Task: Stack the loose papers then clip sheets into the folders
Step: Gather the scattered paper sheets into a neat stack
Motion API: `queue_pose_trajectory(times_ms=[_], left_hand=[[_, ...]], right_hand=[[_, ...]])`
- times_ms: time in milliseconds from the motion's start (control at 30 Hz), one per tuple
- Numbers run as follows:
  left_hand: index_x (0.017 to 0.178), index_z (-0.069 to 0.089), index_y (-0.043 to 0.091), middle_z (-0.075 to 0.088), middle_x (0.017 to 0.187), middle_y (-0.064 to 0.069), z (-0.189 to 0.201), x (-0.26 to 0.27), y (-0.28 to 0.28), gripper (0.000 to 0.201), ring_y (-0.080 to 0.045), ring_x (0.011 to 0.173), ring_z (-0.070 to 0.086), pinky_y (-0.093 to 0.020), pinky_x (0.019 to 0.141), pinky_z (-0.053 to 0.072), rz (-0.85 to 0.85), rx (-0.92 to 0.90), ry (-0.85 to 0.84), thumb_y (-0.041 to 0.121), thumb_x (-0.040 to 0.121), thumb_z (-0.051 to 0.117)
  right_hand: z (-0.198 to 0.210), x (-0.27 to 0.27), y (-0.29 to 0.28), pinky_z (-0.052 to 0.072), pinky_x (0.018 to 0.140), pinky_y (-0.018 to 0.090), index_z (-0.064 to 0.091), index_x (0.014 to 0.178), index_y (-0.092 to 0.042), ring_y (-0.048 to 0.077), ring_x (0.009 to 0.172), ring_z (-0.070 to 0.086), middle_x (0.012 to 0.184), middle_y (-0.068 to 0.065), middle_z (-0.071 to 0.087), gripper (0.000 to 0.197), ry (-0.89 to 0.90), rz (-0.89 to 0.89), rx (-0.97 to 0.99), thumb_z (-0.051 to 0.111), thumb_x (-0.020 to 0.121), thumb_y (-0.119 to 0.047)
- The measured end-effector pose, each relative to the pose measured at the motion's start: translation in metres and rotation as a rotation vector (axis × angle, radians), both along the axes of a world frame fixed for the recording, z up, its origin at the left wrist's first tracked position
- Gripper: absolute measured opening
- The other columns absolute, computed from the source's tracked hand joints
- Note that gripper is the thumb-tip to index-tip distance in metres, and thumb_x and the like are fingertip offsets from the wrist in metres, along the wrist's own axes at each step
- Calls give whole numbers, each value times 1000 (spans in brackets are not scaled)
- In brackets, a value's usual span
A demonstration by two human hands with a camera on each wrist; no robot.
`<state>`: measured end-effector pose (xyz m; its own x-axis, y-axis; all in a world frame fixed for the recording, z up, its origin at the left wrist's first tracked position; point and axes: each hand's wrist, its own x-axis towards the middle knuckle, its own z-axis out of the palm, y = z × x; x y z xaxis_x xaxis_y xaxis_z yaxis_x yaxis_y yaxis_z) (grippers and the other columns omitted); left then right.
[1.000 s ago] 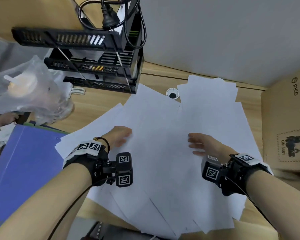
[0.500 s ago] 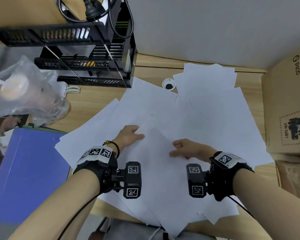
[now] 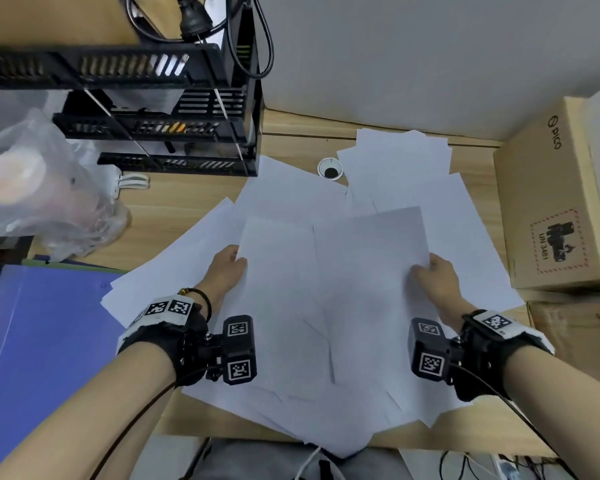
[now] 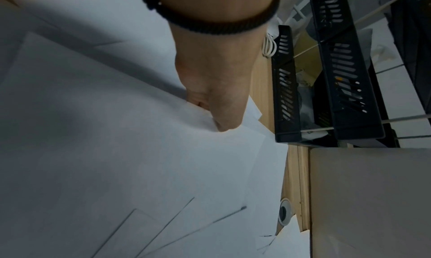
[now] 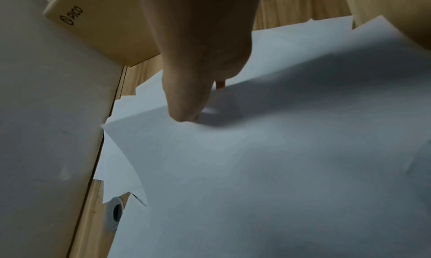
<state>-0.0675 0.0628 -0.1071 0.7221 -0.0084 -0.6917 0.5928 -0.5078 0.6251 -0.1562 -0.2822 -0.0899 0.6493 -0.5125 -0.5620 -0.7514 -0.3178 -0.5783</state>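
Several loose white papers lie fanned over the wooden desk. My left hand pinches the left edge of the upper sheets. In the left wrist view the left hand has its thumb on top of the sheets. My right hand grips the right edge of the same sheets. In the right wrist view the right hand's thumb lies on the paper with fingers under it. A blue folder lies flat at the left, partly under the papers.
A black stacked tray rack stands at the back left, with a plastic bag holding a cup beside it. A cardboard box stands at the right. A cable hole sits near the back wall. The desk's front edge is close to me.
Both hands moved apart from the middle of the pile to the side edges of the upper sheets and took hold of them. The sheets are lifted slightly.
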Motion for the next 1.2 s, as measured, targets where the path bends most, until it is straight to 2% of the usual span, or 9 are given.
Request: queue_pose_trajectory(times_ms=[133,300,433,633,867,967,1067,1133,1200], left_hand=[[122,53,10,62,121,-7,-4,-14,8,27,-27,110,60,-36,91,48,45,-138,106,15,96,53],[128,51,18,63,122,1,-6,-25,7,41,-19,110,61,-31,89,50,-19,-269,156,23,91,66],[127,52,17,62,120,2,-13,-31,-8,46,-17,108,61,-29,89,49,-32,-278,106,16,86,72],[115,56,21,64,112,1,-13,-30,-14,36,-20,103,62,-33,94,49,-70,-235,4,7,84,70],[111,63,21,73,105,-2,18,-12,36,31,-21,94,71,-35,79,56,-150,-302,61,11,83,73],[110,64,21,74,104,-1,32,-8,53,33,-19,90,73,-31,72,56,-155,-353,57,10,82,75],[116,63,20,74,106,1,36,-7,66,40,-19,93,72,-33,76,57,-88,-379,20,15,80,78],[117,64,20,74,107,3,34,-9,73,43,-18,97,71,-36,83,56,-6,-379,-30,20,78,80],[117,64,19,73,108,2,31,-14,79,44,-18,98,70,-38,88,55,69,-363,-63,21,76,82]], right_hand=[[5,0,34,45,59,30,54,108,-4,27,82,55,100,13,58,21,22,-27,87,48,88,-3],[-9,-1,81,56,82,50,55,103,-7,36,100,61,114,16,58,26,46,13,182,56,77,-13],[8,-1,115,55,86,44,53,104,-15,28,96,62,110,9,60,20,33,43,324,49,90,-2],[13,-21,103,46,82,25,45,135,-12,20,111,56,137,4,51,43,88,119,331,57,94,-16],[22,-31,74,33,105,31,28,150,-19,18,142,28,155,-3,26,86,49,88,159,76,80,-36],[26,-22,82,38,100,27,38,143,-22,13,129,41,138,-8,41,74,23,152,192,76,81,-32],[31,-10,99,36,70,20,55,92,-23,7,79,49,86,-8,52,15,19,272,231,69,87,-20],[33,-5,105,27,62,23,42,68,-20,12,64,33,69,-4,36,32,23,365,256,66,88,-15],[36,-3,110,32,69,24,50,75,-19,14,69,37,73,2,39,22,96,394,330,69,87,-23]])
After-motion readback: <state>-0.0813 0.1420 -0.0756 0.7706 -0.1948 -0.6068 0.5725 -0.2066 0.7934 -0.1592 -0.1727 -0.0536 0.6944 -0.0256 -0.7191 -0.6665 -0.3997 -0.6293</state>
